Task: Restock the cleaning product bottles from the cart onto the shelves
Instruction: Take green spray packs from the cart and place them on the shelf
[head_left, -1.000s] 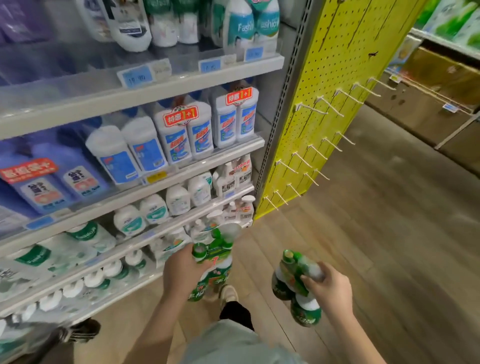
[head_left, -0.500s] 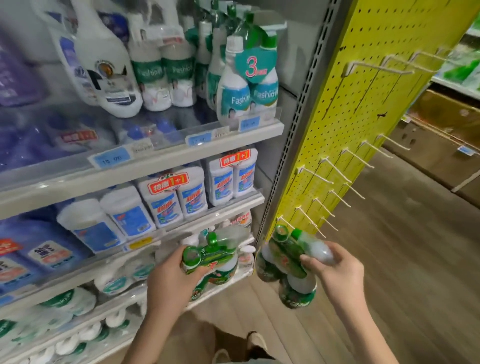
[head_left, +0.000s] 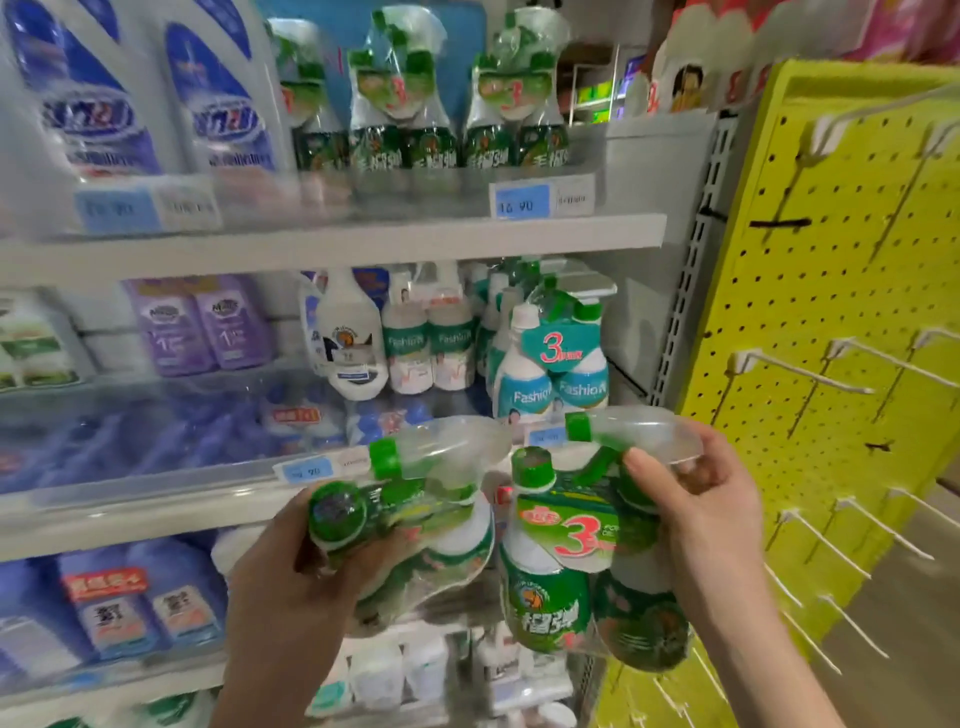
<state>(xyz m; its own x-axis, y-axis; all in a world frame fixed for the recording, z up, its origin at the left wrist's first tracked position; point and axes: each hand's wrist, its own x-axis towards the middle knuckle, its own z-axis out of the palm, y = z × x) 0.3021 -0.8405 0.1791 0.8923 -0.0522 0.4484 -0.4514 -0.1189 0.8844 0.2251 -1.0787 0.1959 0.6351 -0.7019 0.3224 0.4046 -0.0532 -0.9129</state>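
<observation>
My left hand (head_left: 291, 577) grips a shrink-wrapped pack of green cleaning bottles (head_left: 415, 519), tilted on its side with the green caps toward me. My right hand (head_left: 701, 514) holds a second green bottle pack (head_left: 566, 582) by its clear sprayer top, hanging upright with a red "3" on the label. Both packs are in front of the middle shelf (head_left: 156, 499). Matching green packs (head_left: 511, 104) stand on the top shelf (head_left: 363, 244), at its right end.
Blue detergent jugs (head_left: 218, 93) fill the top shelf's left. Teal and white Fashion bottles (head_left: 550, 374) and purple bottles (head_left: 208, 327) stand on the middle shelf. A yellow pegboard (head_left: 831, 312) with white hooks closes off the right side.
Both hands have risen with their packs from near the low shelves to the middle shelf level. The view has tilted up, bringing the top shelf's green packs into sight.
</observation>
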